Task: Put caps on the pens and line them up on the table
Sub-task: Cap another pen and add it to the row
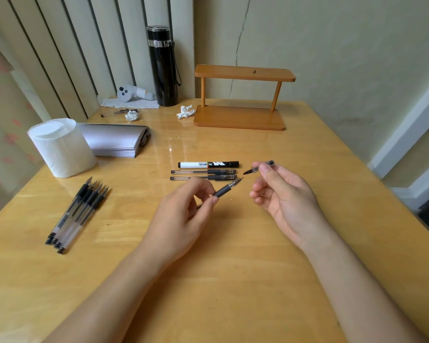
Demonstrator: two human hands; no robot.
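Note:
My left hand (pixel 183 214) grips an uncapped gel pen (pixel 227 188) by its dark grip, tip pointing up and right. My right hand (pixel 280 191) pinches a black pen cap (pixel 258 167) between thumb and forefinger, its open end facing the pen tip a short gap away. Behind the hands, a white-and-black marker (pixel 208 164) and two capped gel pens (pixel 203 172) (pixel 203 178) lie in a row, parallel to each other. At the left, several uncapped gel pens (pixel 78 214) lie bunched together on the wooden table (pixel 233 280).
A toilet paper roll (pixel 60 147) and a grey folder (pixel 114 142) sit at the back left. A black flask (pixel 162 68), a white controller (pixel 131 94), crumpled tissues (pixel 185 111) and a small wooden shelf (pixel 240 100) stand along the wall.

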